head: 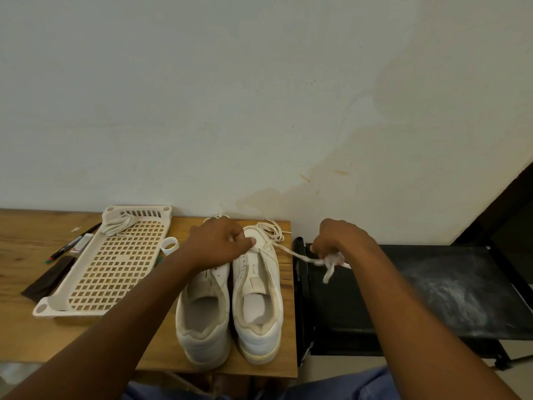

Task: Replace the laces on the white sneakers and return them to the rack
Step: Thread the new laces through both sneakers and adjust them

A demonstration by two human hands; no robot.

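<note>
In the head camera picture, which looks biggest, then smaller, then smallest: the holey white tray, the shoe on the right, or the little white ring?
1. White tray, biggest.
2. Right sneaker, though it lies nearer the camera in part, so it may look larger than it is.
3. White ring, clearly smallest.

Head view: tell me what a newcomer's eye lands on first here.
First the pair of white sneakers standing side by side at the wooden table's right end, heels toward the camera. Next the hands above them: the left hand rests on the toe end, while the right hand grips a white lace drawn taut out over the black stand. To the left lies a perforated white rack with a bundle of laces at its far end.
</note>
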